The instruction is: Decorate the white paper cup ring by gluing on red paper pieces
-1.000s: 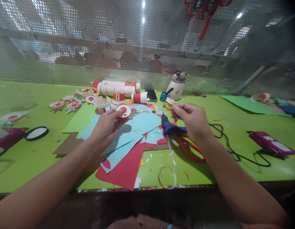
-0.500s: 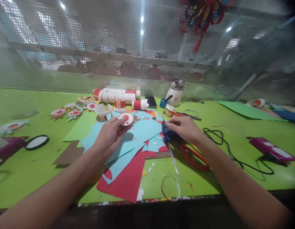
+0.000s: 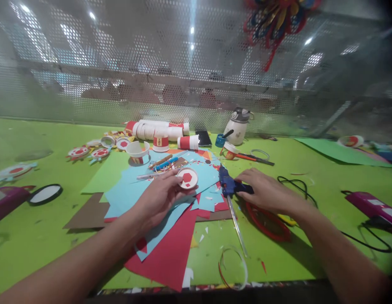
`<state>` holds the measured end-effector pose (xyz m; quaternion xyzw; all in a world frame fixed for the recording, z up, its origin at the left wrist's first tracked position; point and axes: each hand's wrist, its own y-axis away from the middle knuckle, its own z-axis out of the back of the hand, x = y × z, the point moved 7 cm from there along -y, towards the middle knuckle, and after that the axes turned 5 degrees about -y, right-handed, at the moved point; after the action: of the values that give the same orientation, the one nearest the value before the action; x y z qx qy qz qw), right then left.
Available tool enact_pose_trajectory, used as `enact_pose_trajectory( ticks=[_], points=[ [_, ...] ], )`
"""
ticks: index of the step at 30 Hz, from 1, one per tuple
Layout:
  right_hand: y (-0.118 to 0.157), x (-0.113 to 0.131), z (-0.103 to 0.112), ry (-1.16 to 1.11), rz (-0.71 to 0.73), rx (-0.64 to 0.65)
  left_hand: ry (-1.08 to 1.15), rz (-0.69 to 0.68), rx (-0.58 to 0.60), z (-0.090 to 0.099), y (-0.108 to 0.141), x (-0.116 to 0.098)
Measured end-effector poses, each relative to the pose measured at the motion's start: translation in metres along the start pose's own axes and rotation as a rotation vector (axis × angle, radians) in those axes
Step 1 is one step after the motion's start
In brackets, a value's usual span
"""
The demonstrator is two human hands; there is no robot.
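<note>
Currently, the left hand (image 3: 160, 195) pinches the disc (image 3: 187, 178) above the blue paper (image 3: 124, 192), while the right hand (image 3: 267, 192) curls at the glue gun (image 3: 227, 184), grip unclear: apparently a pick-up step, requiring a firm hold.

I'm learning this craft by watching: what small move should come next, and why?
Probably lift the glue gun with the right hand: that hand is at its handle, though how firm the grip is isn't clear, and the left hand holds the disc with its red patches in view.
</note>
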<state>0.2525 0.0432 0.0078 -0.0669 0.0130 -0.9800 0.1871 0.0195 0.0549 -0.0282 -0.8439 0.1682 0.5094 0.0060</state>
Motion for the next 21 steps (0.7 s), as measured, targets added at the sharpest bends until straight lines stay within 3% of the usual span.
enact_pose_trajectory(
  ticks=[6, 15, 21],
  points=[
    [-0.002, -0.002, -0.007, -0.019, 0.002, -0.04, -0.008, 0.094, -0.018, -0.001, 0.003, 0.005],
    [0.0, -0.01, -0.014, -0.018, 0.021, -0.062, 0.005, 0.109, -0.025, 0.0, 0.004, 0.003],
    [0.0, -0.011, -0.015, -0.055, -0.022, -0.052, -0.017, 0.114, 0.062, -0.007, 0.008, 0.001]
  ],
)
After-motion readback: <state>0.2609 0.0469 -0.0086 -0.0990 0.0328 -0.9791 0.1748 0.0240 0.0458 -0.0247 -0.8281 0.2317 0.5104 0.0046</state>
